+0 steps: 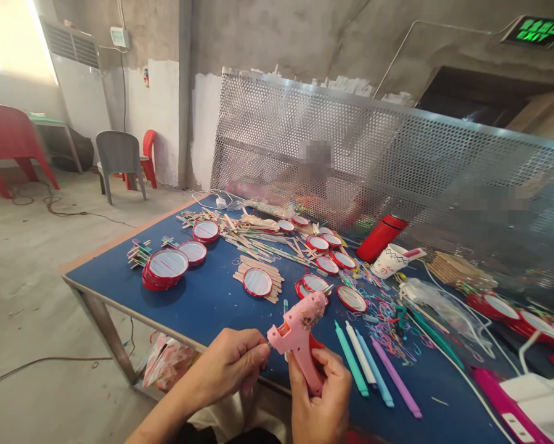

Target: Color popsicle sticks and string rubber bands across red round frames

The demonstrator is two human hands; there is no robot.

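My right hand [321, 391] is wrapped round the handle of a pink glue gun [299, 327], its nozzle tilted up and away to the right. Brown residue coats the gun near the nozzle. At the gun's rear end, the thumb and fingers of my left hand [240, 357] are pinched together; what sits between them is mostly hidden. Just beyond the gun lie red-rimmed round discs [314, 283]. Another such disc [257, 282] rests on a row of wooden craft sticks [277, 271]. Right of my hands are several coloured pens [352, 357].
A blue table [203, 308] carries stacked red-rimmed discs [166, 268], loose sticks [253, 237] and a tangle of rubber bands [387, 314]. A red thermos [382, 237] and a paper cup [390, 261] stand before a perforated metal panel [277, 123]. White cables [466, 385] cross the right side.
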